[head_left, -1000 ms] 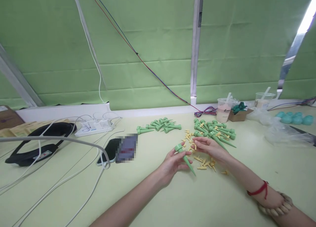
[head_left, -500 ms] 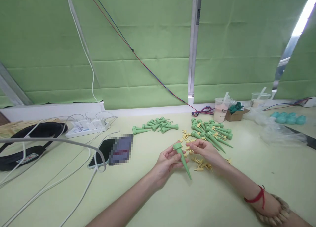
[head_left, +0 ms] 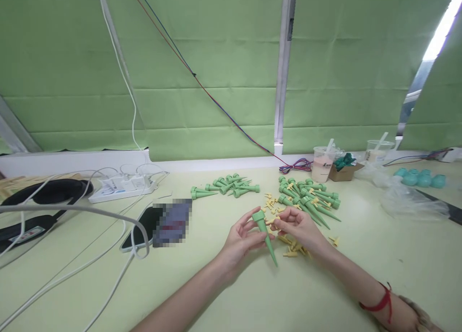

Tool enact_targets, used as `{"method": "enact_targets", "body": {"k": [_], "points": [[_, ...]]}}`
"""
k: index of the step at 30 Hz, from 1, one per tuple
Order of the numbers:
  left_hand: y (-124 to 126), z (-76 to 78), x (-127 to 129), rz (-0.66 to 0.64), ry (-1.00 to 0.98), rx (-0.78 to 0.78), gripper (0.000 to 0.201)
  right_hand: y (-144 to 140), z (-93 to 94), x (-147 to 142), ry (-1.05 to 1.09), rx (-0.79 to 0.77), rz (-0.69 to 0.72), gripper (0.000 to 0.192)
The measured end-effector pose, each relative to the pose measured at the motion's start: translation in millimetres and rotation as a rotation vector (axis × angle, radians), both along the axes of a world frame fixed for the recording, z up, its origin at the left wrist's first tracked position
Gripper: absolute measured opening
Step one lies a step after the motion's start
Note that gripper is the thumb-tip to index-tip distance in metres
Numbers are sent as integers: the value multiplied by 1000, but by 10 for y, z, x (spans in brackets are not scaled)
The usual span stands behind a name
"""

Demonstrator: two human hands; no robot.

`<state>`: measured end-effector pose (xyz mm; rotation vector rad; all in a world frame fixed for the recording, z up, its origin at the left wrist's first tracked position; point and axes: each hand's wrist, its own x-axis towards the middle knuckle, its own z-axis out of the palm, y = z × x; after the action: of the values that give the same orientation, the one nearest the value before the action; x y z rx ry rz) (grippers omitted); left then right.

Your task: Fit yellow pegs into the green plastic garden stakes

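Note:
My left hand point(head_left: 243, 238) grips a green plastic watering spike point(head_left: 266, 233), its wide cap up and its point tilted down to the right. Between the thumb and fingers of my right hand point(head_left: 298, 226) is a small yellow plastic valve point(head_left: 271, 221), held against or very close to the spike's side just below the cap. Loose yellow valves point(head_left: 291, 248) lie under and around my right hand. Behind it is a heap of green spikes point(head_left: 310, 197), some with yellow pieces among them. Another pile of green spikes point(head_left: 231, 184) lies farther left.
At the left are a phone point(head_left: 142, 228), a blurred-out flat item point(head_left: 173, 223), a power strip point(head_left: 122, 187) and loose white cables point(head_left: 72, 208). Drink cups point(head_left: 321, 164), a small cardboard box point(head_left: 344, 172), a clear plastic bag point(head_left: 407, 199) and turquoise round pieces point(head_left: 420, 178) stand at the right.
My right hand has moved slightly down, and the yellow valve in its fingers now shows at the spike's side. My left hand still holds the green spike. The view has shifted a little.

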<state>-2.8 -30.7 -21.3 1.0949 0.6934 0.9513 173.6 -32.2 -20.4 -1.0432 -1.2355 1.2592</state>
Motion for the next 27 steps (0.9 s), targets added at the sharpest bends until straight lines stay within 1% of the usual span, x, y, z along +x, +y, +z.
{"method": "enact_targets", "body": {"k": [5,11,15,18,20,24,27], "points": [[-6,-13,5,-12,11,75,64,7,-36,-15,-66,45,-31,38],[21,-13,8,72,137,205,61,10,-52,-6,-109,108,-54,36],[15,-14,3,89,167,249,64,-17,-52,-26,-73,79,-8,40],[-4,-17,0,102,205,279,64,-32,-67,-41,-21,88,21,41],[-22,-17,0,111,215,274,65,-42,-80,-51,-15,116,20,40],[-50,-13,6,66,164,181,75,-64,-101,-81,-41,204,-30,39],[-51,-1,6,38,127,134,79,-73,-99,-98,-51,194,-8,37]]}}
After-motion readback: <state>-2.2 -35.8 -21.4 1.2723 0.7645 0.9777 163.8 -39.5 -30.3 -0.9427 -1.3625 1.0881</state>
